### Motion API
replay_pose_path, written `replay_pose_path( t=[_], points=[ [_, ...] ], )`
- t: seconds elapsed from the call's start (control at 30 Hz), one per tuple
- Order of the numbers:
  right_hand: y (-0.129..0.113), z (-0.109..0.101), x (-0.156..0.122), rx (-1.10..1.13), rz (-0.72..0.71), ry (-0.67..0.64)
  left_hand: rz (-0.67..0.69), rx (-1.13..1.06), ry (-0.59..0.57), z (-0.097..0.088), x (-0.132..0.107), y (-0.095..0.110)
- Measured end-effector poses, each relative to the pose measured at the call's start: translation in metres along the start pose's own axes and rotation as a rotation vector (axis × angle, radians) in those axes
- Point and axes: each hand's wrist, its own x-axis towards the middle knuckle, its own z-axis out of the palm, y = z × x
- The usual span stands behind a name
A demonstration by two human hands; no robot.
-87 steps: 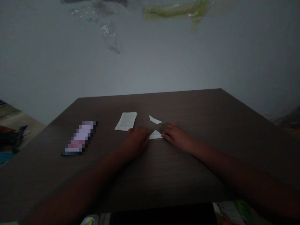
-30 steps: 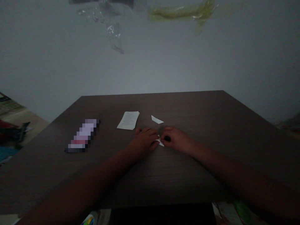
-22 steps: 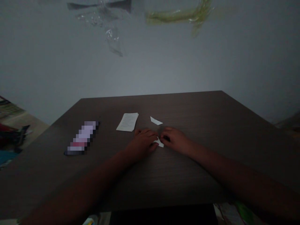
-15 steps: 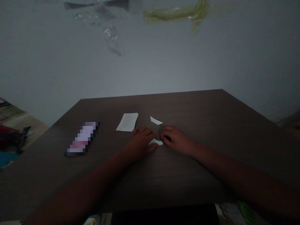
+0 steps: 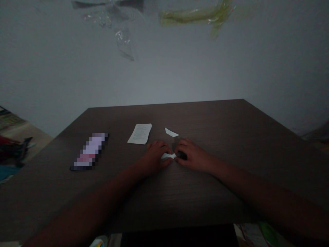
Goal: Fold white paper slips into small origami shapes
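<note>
A small white paper piece (image 5: 168, 156), now a narrow folded strip, lies between my hands on the dark wood-grain table (image 5: 205, 120). My left hand (image 5: 155, 157) pinches its left end with the fingertips, and my right hand (image 5: 191, 155) presses on its right end. Just beyond them, a loose triangular paper scrap (image 5: 171, 132) lies untouched. Further left is a small stack of printed white paper (image 5: 139, 133), nearest my left hand but apart from it.
A flat, blurred pink-and-white packet (image 5: 89, 151) lies on the table's left side. The table's far edge meets a grey wall (image 5: 164, 68) with plastic film (image 5: 124, 44) on it. Cluttered items (image 5: 12, 151) sit on the floor at left.
The flat white triangle on the table has been folded into a narrow strip. Both hands have closed in on it and pinch its ends.
</note>
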Motion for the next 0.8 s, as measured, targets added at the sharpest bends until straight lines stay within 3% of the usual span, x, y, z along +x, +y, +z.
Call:
replay_pose_path(
  t=[0.33,0.5,0.8],
  points=[
    [-0.003,0.003,0.0,0.019,0.03,0.021,0.07,0.018,-0.012,-0.002,-0.002,0.002],
    [0.003,0.008,0.001,0.054,0.002,0.045,0.073,-0.002,-0.041,0.002,0.0,-0.004],
    [0.005,0.01,0.003,0.067,-0.052,0.07,0.068,0.014,0.014,0.009,0.002,-0.016]
  ],
)
